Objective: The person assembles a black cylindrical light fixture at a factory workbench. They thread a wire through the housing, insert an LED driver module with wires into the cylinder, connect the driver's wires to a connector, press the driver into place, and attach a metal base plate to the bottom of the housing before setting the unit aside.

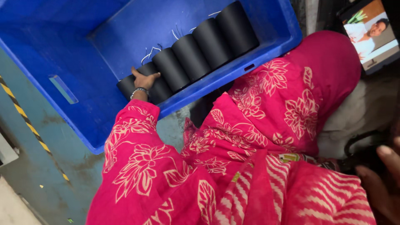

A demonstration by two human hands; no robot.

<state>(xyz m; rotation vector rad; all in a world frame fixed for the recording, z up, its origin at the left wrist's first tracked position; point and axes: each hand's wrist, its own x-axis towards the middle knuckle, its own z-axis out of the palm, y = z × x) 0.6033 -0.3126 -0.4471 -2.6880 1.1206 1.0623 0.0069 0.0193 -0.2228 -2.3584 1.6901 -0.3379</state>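
Down in the blue plastic crate (62, 50), the left hand (144, 80) lies with its fingers spread flat on the end roll (143, 85) of a row of black cylindrical rolls (196, 52); the fingers press on its top rather than close around it. A beaded bracelet (139, 90) circles the wrist, and the arm runs back in a pink sleeve (137, 154) with a cream flower print. The rolls lie side by side, touching one another, along the crate's near wall, the line running from under the hand toward the crate's far corner. A few thin white threads (152, 52) lie on the crate floor just beyond the rolls. The crate stands tilted on a grey-green floor (37, 166), near a yellow-and-black striped line (25, 121). At the lower right edge the right hand (385, 179) shows only as blurred fingers against something dark, so I cannot tell whether it grips anything. A small lit screen (371, 31) sits at the upper right corner.
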